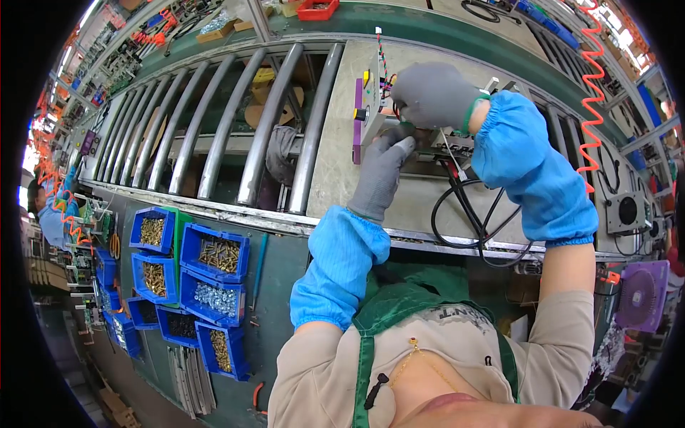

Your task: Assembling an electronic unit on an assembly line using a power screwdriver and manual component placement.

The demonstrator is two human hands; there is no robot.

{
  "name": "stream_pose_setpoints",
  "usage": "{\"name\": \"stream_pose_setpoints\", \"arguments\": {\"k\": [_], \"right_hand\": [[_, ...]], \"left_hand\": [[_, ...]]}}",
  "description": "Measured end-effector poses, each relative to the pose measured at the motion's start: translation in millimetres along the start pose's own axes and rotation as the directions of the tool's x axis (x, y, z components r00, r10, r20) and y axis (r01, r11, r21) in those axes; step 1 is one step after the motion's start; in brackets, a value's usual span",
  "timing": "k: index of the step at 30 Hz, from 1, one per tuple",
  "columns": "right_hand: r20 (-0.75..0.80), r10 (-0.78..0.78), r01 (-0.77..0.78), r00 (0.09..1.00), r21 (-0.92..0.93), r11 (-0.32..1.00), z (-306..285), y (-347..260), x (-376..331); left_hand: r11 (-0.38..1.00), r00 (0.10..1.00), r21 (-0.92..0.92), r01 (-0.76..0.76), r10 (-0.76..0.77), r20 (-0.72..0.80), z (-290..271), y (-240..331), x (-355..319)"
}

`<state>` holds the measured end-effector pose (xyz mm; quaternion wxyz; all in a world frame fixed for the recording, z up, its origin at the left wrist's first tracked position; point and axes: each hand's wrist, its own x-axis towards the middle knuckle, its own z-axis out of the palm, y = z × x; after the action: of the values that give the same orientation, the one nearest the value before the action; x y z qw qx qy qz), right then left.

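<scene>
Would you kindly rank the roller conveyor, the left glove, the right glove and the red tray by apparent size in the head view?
1. Roller conveyor, clearly largest
2. Left glove and right glove: too alike to rank
3. Red tray, as far as it shows

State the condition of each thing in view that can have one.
Metal device, partly hidden, wires exposed
Left hand, gloved, partly curled at the device
Right hand, gloved, curled, grip hidden
Black cable, loosely looped
Blue bins, open, holding small parts
Orange hose, coiled, hanging
Grey cloth, draped
</scene>
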<state>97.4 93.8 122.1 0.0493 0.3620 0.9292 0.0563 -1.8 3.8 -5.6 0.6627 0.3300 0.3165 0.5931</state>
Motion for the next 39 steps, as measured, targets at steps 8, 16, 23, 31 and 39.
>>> {"name": "stream_pose_setpoints", "arguments": {"k": [8,16,23,31,39], "right_hand": [[0.144,-0.078,0.091,0.987,-0.093,0.991,-14.6,4.0,8.1],[0.079,-0.13,0.144,0.988,-0.206,0.968,-13.7,-12.5,12.0],[0.194,-0.139,0.134,0.971,0.043,0.99,-12.6,7.0,14.2],[0.187,-0.002,0.027,0.982,-0.131,0.991,1.5,-9.3,-2.5],[0.024,0.28,-0.269,0.96,0.359,0.894,41.1,3.3,-159.1]], "left_hand": [[0.999,1.0,-0.049,-0.017,0.018,0.012,0.9,-1.0,1.6],[1.0,0.999,-0.007,-0.015,0.015,0.029,-6.6,-2.6,5.1],[1.0,1.0,0.021,-0.014,0.014,-0.008,-5.4,-2.1,6.8],[0.999,0.999,0.045,-0.028,0.029,-0.019,-2.2,-1.3,5.1],[0.922,0.983,0.349,-0.169,0.183,-0.007,5.4,-12.0,-10.3]]}}
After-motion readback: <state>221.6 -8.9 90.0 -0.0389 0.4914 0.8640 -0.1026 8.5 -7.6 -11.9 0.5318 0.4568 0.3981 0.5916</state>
